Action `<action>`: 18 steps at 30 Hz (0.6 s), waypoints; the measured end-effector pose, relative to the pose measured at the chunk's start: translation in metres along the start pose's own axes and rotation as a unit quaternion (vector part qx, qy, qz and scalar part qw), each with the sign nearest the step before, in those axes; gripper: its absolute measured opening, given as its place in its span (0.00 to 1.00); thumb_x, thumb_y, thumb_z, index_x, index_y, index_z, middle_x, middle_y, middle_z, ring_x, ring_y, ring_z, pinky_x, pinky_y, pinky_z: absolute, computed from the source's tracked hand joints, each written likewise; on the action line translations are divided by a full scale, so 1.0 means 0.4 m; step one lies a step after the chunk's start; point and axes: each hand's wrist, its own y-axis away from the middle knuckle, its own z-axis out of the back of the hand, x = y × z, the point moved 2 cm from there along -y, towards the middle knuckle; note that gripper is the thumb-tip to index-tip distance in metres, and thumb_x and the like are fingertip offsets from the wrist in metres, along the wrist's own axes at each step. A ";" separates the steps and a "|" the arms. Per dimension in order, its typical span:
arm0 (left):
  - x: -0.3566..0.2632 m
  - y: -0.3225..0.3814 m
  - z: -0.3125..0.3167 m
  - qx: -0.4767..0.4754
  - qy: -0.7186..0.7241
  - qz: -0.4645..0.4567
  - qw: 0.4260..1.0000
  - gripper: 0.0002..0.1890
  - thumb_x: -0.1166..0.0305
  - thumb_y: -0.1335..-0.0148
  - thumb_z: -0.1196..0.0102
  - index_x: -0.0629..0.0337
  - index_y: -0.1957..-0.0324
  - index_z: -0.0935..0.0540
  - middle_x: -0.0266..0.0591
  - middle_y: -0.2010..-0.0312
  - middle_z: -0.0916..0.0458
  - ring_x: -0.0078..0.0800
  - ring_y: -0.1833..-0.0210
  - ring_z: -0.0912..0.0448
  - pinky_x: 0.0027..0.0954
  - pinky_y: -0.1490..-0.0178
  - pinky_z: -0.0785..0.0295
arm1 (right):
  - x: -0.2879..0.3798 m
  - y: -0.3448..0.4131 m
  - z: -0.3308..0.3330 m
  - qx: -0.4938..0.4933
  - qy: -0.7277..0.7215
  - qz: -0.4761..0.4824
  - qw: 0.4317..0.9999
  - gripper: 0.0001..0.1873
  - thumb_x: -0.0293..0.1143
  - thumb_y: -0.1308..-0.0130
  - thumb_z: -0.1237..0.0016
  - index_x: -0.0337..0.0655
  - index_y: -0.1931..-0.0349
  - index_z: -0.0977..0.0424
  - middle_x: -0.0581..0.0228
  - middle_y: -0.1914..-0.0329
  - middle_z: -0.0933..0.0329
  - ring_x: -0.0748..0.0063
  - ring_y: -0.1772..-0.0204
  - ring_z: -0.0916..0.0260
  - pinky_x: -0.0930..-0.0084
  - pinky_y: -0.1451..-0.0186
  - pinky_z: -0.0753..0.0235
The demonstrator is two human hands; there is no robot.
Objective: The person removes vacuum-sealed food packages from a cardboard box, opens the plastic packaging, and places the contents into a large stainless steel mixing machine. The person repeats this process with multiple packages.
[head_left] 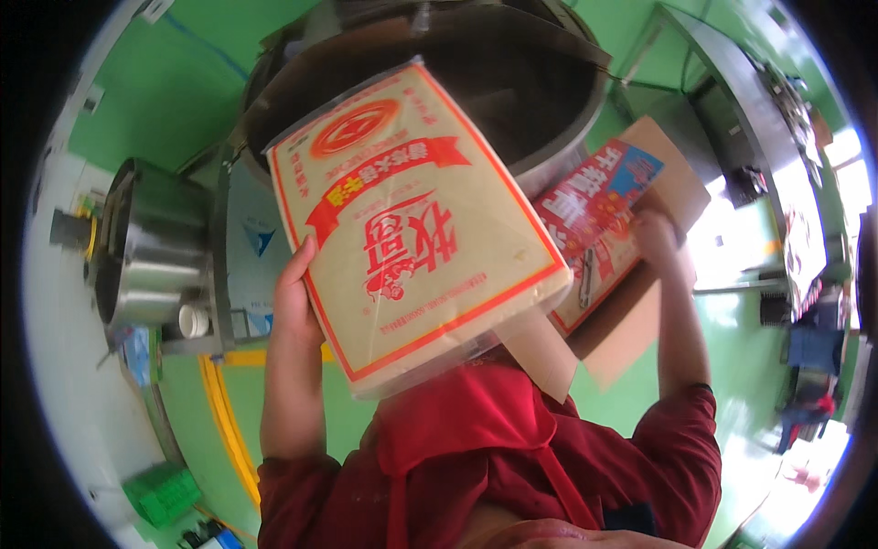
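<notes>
My left hand (300, 295) holds a large plastic-wrapped block (418, 226), cream with red and orange print, by its left edge. The block is tilted in front of a big round metal vat (562, 144) with a dark inside. My right hand (651, 237) is at an open cardboard box (631, 329) on the right; its fingers are partly hidden, and whether they grip anything cannot be told. A red and blue printed sheet (597, 195) lies over another printed block (601, 264) in the box.
A stainless steel pot (161, 240) stands on the left beside a metal table with a white cup (193, 321). A green plastic crate (161, 494) is on the floor at the lower left. At the right runs a long metal table (748, 117) bearing utensils.
</notes>
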 end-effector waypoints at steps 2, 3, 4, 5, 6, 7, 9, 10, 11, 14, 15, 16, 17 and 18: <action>0.005 -0.002 -0.007 0.004 0.009 -0.004 1.000 0.30 0.57 0.30 0.47 0.64 0.33 0.34 0.53 0.41 0.23 0.43 0.41 0.21 0.45 0.39 0.24 | 0.166 0.006 0.183 -0.071 -0.204 0.030 0.976 0.15 0.37 0.33 0.49 0.35 0.55 0.20 0.55 0.66 0.17 0.67 0.62 0.19 0.69 0.57 0.22; 0.008 -0.007 -0.009 0.008 0.012 -0.003 1.000 0.30 0.57 0.30 0.47 0.65 0.33 0.34 0.53 0.41 0.23 0.43 0.41 0.21 0.45 0.38 0.24 | 0.270 0.022 0.250 -0.070 -0.223 0.080 0.969 0.13 0.34 0.33 0.48 0.33 0.56 0.20 0.58 0.67 0.17 0.73 0.63 0.21 0.73 0.58 0.23; 0.011 -0.012 -0.010 0.016 0.014 -0.003 1.000 0.30 0.57 0.30 0.46 0.65 0.33 0.34 0.53 0.41 0.22 0.43 0.41 0.21 0.45 0.38 0.25 | 0.388 0.064 0.283 -0.065 -0.336 0.145 0.928 0.12 0.33 0.31 0.48 0.34 0.55 0.20 0.58 0.66 0.17 0.73 0.64 0.22 0.74 0.57 0.23; 0.011 -0.013 -0.007 0.019 0.023 0.000 1.000 0.30 0.57 0.30 0.46 0.65 0.33 0.34 0.53 0.41 0.23 0.43 0.41 0.21 0.45 0.38 0.25 | 0.495 0.099 0.308 -0.038 -0.306 0.202 0.929 0.11 0.32 0.31 0.49 0.33 0.57 0.20 0.57 0.65 0.17 0.71 0.64 0.21 0.74 0.57 0.23; 0.013 -0.011 -0.003 0.024 0.034 0.001 0.999 0.30 0.57 0.30 0.46 0.65 0.33 0.34 0.53 0.41 0.23 0.43 0.41 0.21 0.45 0.38 0.25 | 0.586 0.125 0.317 -0.012 -0.274 0.260 0.926 0.10 0.31 0.31 0.49 0.33 0.58 0.20 0.56 0.64 0.17 0.70 0.63 0.20 0.74 0.57 0.22; 0.012 -0.013 -0.004 0.032 0.043 0.004 0.999 0.30 0.57 0.30 0.46 0.65 0.33 0.34 0.52 0.40 0.23 0.43 0.41 0.22 0.45 0.37 0.25 | 0.661 0.118 0.302 0.021 -0.251 0.331 0.909 0.13 0.35 0.31 0.48 0.33 0.56 0.21 0.54 0.60 0.18 0.65 0.60 0.19 0.71 0.55 0.22; 0.015 -0.035 -0.014 0.050 0.042 0.000 0.998 0.30 0.58 0.30 0.46 0.64 0.33 0.34 0.52 0.40 0.24 0.43 0.39 0.23 0.45 0.36 0.26 | 0.775 0.085 0.265 0.020 -0.143 0.381 0.913 0.24 0.46 0.32 0.46 0.32 0.51 0.24 0.49 0.54 0.20 0.57 0.52 0.20 0.65 0.50 0.21; 0.013 -0.039 -0.017 0.057 0.040 -0.005 0.998 0.30 0.58 0.30 0.47 0.64 0.33 0.34 0.51 0.39 0.24 0.43 0.39 0.23 0.45 0.36 0.27 | 0.824 0.069 0.246 -0.011 -0.061 0.369 0.927 0.31 0.54 0.34 0.46 0.30 0.48 0.26 0.46 0.50 0.22 0.53 0.48 0.20 0.62 0.47 0.21; 0.012 -0.038 -0.019 0.061 0.049 0.000 0.997 0.29 0.58 0.29 0.47 0.64 0.32 0.34 0.51 0.39 0.24 0.42 0.38 0.24 0.45 0.35 0.27 | 0.867 0.056 0.233 0.019 -0.015 0.342 0.940 0.36 0.59 0.36 0.47 0.29 0.47 0.27 0.44 0.49 0.23 0.51 0.46 0.21 0.61 0.45 0.22; 0.010 -0.028 -0.017 0.067 0.072 0.013 0.995 0.30 0.58 0.29 0.48 0.64 0.32 0.35 0.51 0.38 0.25 0.43 0.37 0.25 0.46 0.35 0.28 | 0.943 0.050 0.241 0.093 0.086 0.293 0.948 0.52 0.74 0.41 0.53 0.21 0.45 0.30 0.35 0.47 0.25 0.45 0.42 0.24 0.57 0.42 0.23; 0.014 -0.034 -0.012 0.068 0.075 0.021 0.995 0.30 0.57 0.29 0.48 0.64 0.32 0.36 0.52 0.38 0.25 0.44 0.38 0.24 0.48 0.36 0.27 | 0.945 0.048 0.241 0.100 0.094 0.283 0.949 0.53 0.74 0.41 0.53 0.20 0.45 0.31 0.36 0.47 0.25 0.44 0.42 0.24 0.58 0.42 0.24; 0.017 -0.039 -0.010 0.069 0.079 0.029 0.994 0.31 0.56 0.29 0.48 0.64 0.32 0.36 0.53 0.38 0.26 0.45 0.38 0.24 0.49 0.36 0.26 | 0.943 0.042 0.236 0.107 0.102 0.272 0.951 0.53 0.74 0.41 0.52 0.19 0.46 0.31 0.36 0.48 0.26 0.44 0.42 0.24 0.59 0.42 0.24; 0.017 -0.040 -0.009 0.074 0.076 0.023 0.994 0.31 0.55 0.29 0.48 0.64 0.32 0.37 0.53 0.38 0.26 0.45 0.38 0.24 0.49 0.36 0.26 | 0.945 0.037 0.240 0.113 0.110 0.260 0.953 0.54 0.74 0.42 0.52 0.18 0.46 0.32 0.37 0.48 0.26 0.43 0.42 0.24 0.60 0.42 0.24; 0.021 -0.038 -0.007 0.075 0.075 0.017 0.994 0.32 0.55 0.29 0.48 0.63 0.31 0.37 0.53 0.38 0.25 0.45 0.38 0.24 0.49 0.37 0.26 | 0.953 0.039 0.249 0.151 0.104 0.244 0.952 0.54 0.74 0.42 0.52 0.19 0.45 0.32 0.36 0.47 0.26 0.43 0.42 0.24 0.60 0.41 0.24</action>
